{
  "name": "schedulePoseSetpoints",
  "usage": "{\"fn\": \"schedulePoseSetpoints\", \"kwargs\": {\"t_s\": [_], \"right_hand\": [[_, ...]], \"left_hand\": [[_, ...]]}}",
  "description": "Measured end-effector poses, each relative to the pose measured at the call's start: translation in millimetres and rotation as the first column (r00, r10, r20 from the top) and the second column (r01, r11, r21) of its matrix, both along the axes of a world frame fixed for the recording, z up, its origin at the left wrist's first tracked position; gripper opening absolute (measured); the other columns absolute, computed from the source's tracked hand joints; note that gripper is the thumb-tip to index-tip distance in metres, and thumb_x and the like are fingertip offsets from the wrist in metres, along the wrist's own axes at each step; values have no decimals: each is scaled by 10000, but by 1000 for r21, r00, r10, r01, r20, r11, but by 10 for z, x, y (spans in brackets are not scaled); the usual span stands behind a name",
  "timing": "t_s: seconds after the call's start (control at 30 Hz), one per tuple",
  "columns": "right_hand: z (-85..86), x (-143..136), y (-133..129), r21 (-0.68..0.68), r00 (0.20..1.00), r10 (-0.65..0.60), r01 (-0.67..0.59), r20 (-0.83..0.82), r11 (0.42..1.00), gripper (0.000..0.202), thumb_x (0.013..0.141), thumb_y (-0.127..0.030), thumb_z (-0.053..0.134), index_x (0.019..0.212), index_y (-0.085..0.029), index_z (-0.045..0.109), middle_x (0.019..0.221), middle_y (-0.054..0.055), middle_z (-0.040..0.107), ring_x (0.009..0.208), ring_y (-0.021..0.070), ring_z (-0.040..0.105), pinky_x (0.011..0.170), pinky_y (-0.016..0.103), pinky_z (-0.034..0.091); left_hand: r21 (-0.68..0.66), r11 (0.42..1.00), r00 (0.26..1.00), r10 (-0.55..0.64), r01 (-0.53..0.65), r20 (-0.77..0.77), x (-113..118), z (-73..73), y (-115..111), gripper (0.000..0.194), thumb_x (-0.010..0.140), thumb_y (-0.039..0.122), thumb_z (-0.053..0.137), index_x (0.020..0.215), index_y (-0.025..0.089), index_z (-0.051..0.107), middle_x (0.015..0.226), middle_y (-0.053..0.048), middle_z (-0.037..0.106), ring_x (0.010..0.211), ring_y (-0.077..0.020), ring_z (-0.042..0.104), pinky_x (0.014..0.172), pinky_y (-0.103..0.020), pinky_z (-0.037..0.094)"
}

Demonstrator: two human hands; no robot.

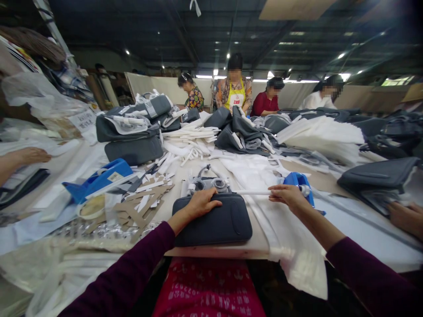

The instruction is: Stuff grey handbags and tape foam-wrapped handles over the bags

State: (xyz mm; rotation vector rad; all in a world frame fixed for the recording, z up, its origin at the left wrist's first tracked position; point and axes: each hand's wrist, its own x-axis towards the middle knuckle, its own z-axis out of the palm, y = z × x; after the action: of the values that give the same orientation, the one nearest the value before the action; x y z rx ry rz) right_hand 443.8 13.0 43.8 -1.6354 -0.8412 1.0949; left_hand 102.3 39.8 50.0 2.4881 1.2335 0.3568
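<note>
1. Dark case (211, 224) lies at the front edge of the table (224, 252), under my left hand (202, 204). Thumb and fingers stand apart over its top edge; whether they pinch or only press, I cannot tell.
2. Right of the case, my right hand (287, 195) has its fingertips closed on one white strip (254, 192) that runs level from the case's top edge.
3. By my judgement, the step in hand is steadying the case while holding the strip out straight; the next move calls for a firm left hand and an untwisted strip.
4. Just behind the case sits one grey bundle (216, 182), partly hidden.
5. Two dispensers: one blue dispenser (294, 178) right of the case, another blue dispenser (99, 178) left of it, near one tape roll (91, 207). Cardboard scraps (142, 207), left of the case, overlap too much to count.
6. Farther right of the case, one folded bag (376, 176); beyond the case, four people (234, 94).
</note>
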Motion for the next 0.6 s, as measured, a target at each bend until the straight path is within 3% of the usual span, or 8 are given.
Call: {"fn": "schedulePoseSetpoints", "kwargs": {"t_s": [0.13, 0.27, 0.47, 0.6], "right_hand": [[-4, 105, -26, -175, 996, 89, -83, 25, 981, 185, 597, -21, 719, 768, -82, 684, 607, 106, 668, 556, 206, 670, 601, 304, 614], [-10, 77, 8, -253, 985, 169, -168, -20, 953, 163, 594, -7, 704, 728, -99, 688, 604, 100, 672, 559, 201, 673, 571, 270, 602], [-74, -310, 182, -225, 962, 270, -271, -38, 936, 114, 602, -40, 735, 683, -105, 689, 585, 68, 667, 543, 160, 647, 586, 259, 589], [-143, -659, 182, -182, 906, 422, -417, -9, 891, 108, 632, -106, 765, 714, -91, 697, 561, 42, 646, 510, 139, 609, 553, 263, 547]], "left_hand": [[2, 1000, 1000, -2, 2, 7, -14, 0, 8, 297, 865, 448, 603, 1027, 205, 548, 952, -32, 679, 929, -244, 640, 741, -293, 431], [1, 1000, 1000, 2, -2, 10, -19, 2, 5, 297, 864, 444, 606, 1026, 202, 546, 942, -32, 677, 923, -239, 641, 743, -289, 433], [-13, 1000, 1000, -20, 20, 12, -4, 27, 10, 289, 863, 429, 611, 1015, 190, 554, 929, -40, 681, 906, -247, 646, 737, -300, 444], [-4, 1000, 1000, 6, -6, -21, -33, 114, -46, 330, 862, 444, 611, 1050, 177, 563, 959, -64, 690, 929, -264, 652, 746, -315, 462]]}}
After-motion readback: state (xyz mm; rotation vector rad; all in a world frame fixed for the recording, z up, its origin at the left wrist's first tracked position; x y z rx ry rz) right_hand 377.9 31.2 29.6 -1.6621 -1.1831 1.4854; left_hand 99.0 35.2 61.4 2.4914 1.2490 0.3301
